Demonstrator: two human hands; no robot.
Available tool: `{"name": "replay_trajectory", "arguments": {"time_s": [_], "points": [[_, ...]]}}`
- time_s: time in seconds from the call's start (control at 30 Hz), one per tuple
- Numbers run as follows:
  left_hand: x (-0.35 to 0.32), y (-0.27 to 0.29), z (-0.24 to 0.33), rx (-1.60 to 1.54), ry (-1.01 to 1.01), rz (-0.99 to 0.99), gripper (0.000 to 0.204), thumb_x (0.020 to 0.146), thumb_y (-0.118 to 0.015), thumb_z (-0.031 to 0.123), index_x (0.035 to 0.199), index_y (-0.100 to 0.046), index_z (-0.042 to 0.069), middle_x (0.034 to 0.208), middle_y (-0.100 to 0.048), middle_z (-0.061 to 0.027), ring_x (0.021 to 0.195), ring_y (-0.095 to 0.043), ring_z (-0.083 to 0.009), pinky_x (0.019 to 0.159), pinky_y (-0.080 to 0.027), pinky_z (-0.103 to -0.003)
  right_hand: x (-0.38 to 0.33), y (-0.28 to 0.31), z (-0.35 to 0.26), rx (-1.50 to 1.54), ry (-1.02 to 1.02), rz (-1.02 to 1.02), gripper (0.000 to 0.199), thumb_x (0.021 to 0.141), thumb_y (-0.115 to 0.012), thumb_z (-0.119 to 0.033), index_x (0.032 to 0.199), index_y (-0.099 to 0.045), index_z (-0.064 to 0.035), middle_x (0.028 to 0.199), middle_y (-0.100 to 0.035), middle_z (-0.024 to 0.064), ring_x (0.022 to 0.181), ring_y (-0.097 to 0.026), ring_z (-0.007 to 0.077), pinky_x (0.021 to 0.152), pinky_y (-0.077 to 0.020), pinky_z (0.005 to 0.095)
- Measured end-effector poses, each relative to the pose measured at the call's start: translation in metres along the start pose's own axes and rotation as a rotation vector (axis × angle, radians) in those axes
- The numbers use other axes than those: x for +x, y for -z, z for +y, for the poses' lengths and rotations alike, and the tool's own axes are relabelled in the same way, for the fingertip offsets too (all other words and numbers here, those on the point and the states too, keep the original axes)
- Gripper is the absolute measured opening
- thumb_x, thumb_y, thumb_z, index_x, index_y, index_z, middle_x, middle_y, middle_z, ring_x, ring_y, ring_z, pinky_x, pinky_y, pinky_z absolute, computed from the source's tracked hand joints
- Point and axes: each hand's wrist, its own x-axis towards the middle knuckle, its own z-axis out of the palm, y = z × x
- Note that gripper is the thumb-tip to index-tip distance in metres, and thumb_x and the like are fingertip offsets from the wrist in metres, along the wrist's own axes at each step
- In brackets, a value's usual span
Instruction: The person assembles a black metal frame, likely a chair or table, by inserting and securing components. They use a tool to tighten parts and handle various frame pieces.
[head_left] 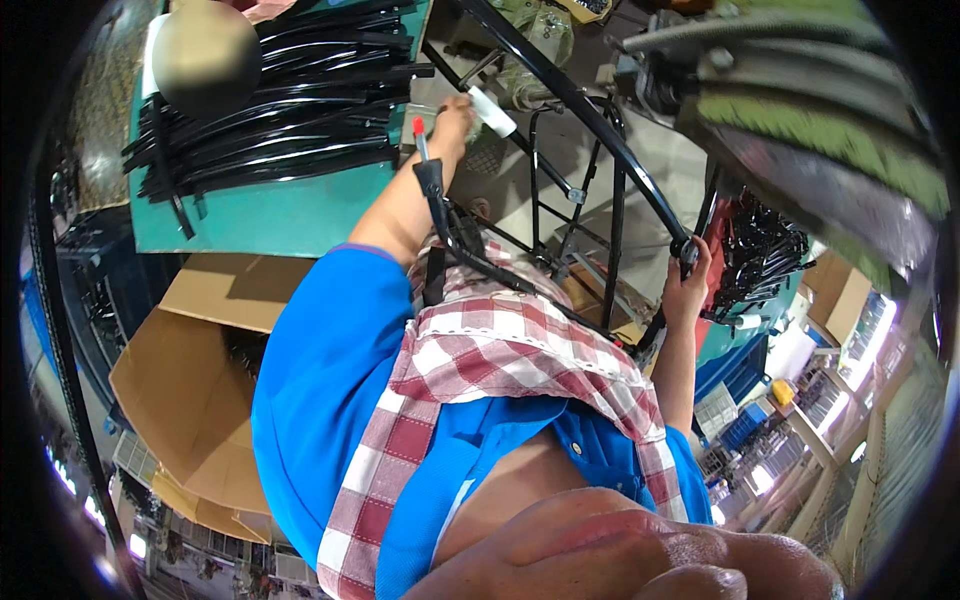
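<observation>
A black tubular metal frame (590,120) stands in front of me, with one long bar slanting from the upper middle down to the right. My left hand (455,125) has its fingers curled at a frame tube, beside a white sleeve (492,112) around that tube; its fingertips are partly hidden. My right hand (686,288) is wrapped round the frame near the joint at the long bar's lower end. Close to my left forearm, a curved black tube (450,235) ends in a thin piece with a red tip (419,127).
Several black tubes (300,110) lie piled on a green table (240,222) at the left. Below it stands an open cardboard box (190,390). More small black parts (755,250) are heaped at the right, beneath a large green-and-grey machine (800,120).
</observation>
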Motion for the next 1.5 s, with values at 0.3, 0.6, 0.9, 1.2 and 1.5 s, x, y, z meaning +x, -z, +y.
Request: {"name": "replay_trajectory", "arguments": {"time_s": [0.3,0.6,0.9,1.2,1.5], "points": [[-0.205,0.073,0.088,-0.362,0.154,-0.84,0.084,0.098,-0.027,0.068,0.127,-0.054,-0.006,0.125,-0.061,-0.0229,0.11,-0.061,-0.0306,0.099,-0.044,-0.042,0.014,-0.023,0.011,0.131,0.13,0.109,0.055,0.089,-0.064,-0.004,0.14,-0.05,-0.0201,0.114,-0.067,0.0191,0.107,-0.067,0.0303,0.089,-0.0504,0.0366],[-0.237,0.097,0.088,0.538,-0.451,-0.843,0.055,0.107,-0.028,0.037,0.094,-0.066,0.0,0.097,-0.065,-0.0122,0.104,-0.057,-0.0268,0.099,-0.041,-0.038,-0.001,-0.025,0.016,0.252,-0.009,0.038,0.053,0.091,-0.065,-0.007,0.14,-0.051,-0.0216,0.104,-0.068,0.0125,0.089,-0.064,0.0211,0.083,-0.0497,0.0326],[-0.255,0.065,0.097,0.602,-0.285,-0.909,0.047,0.106,-0.032,0.031,0.081,-0.056,-0.001,0.085,-0.057,-0.0094,0.086,-0.056,-0.0215,0.082,-0.045,-0.034,-0.003,-0.003,0.013,0.195,-0.192,-0.09,0.058,0.092,-0.063,-0.005,0.144,-0.047,-0.0233,0.124,-0.062,0.0107,0.098,-0.062,0.0167,0.091,-0.0481,0.0318],[-0.26,0.054,0.099,0.443,-0.465,-0.898,0.05,0.106,-0.035,0.032,0.078,-0.058,-0.002,0.079,-0.058,-0.0111,0.077,-0.055,-0.0246,0.077,-0.044,-0.037,0.001,0.005,0.016,0.161,-0.04,0.009,0.062,0.089,-0.063,-0.005,0.143,-0.046,-0.03,0.109,-0.068,0.0166,0.096,-0.068,0.0255,0.086,-0.0508,0.0355],[-0.262,0.057,0.099,0.396,-0.368,-0.889,0.053,0.106,-0.036,0.034,0.076,-0.06,-0.002,0.081,-0.059,-0.0101,0.078,-0.055,-0.0194,0.075,-0.043,-0.033,0.003,0.006,0.021,0.095,-0.07,-0.028,0.063,0.091,-0.063,-0.007,0.144,-0.044,-0.0345,0.115,-0.066,0.0161,0.105,-0.066,0.0293,0.089,-0.0502,0.0399]]}}
